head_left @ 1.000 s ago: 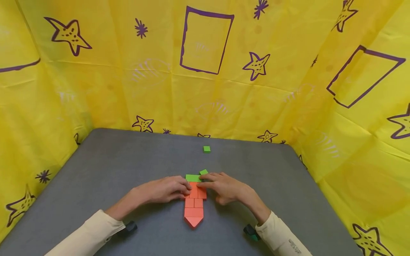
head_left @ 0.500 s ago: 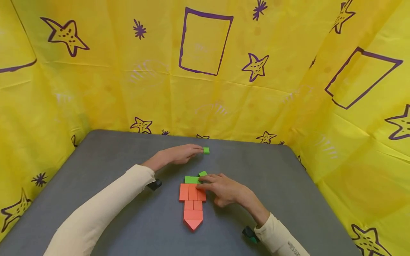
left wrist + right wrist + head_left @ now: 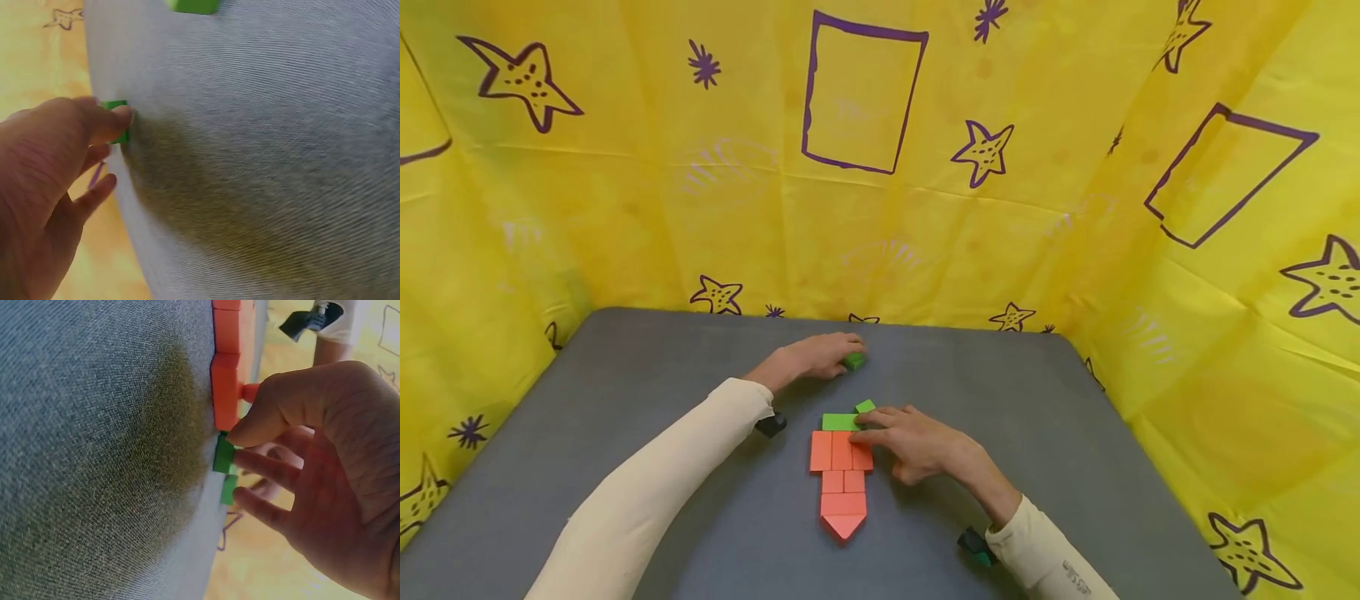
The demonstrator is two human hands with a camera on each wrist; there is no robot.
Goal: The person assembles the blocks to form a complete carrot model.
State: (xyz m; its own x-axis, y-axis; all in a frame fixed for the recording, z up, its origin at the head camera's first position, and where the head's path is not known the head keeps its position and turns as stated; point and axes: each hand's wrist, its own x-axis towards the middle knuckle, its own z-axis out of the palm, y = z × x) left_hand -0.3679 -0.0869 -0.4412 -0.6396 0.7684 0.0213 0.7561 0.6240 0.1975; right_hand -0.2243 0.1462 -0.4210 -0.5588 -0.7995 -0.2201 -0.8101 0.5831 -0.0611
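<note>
Out at the far part of the table, my left hand [image 3: 812, 355] pinches a small green block [image 3: 854, 362] between thumb and fingers; the left wrist view shows the thumb on this green block [image 3: 119, 135]. Closer in, my right hand [image 3: 921, 442] rests its fingertips on the right side of a flat layout of blocks. A long green block [image 3: 838, 422] tops that layout, with a small tilted green block [image 3: 865, 407] at its upper right corner. Below lie upright orange-red blocks [image 3: 821, 451], two smaller ones [image 3: 832, 482], a wide one [image 3: 843, 504] and a triangular block [image 3: 843, 527] pointing toward me.
A grey cloth-covered table [image 3: 730, 517] lies under everything. Yellow fabric [image 3: 760, 225] with purple stars and frames hangs around its back and sides. Dark straps with cameras sit on both wrists.
My left hand has left the orange-red blocks, reached to the far small green block and grasped it, shifting it slightly toward me. The right hand stays on the layout.
</note>
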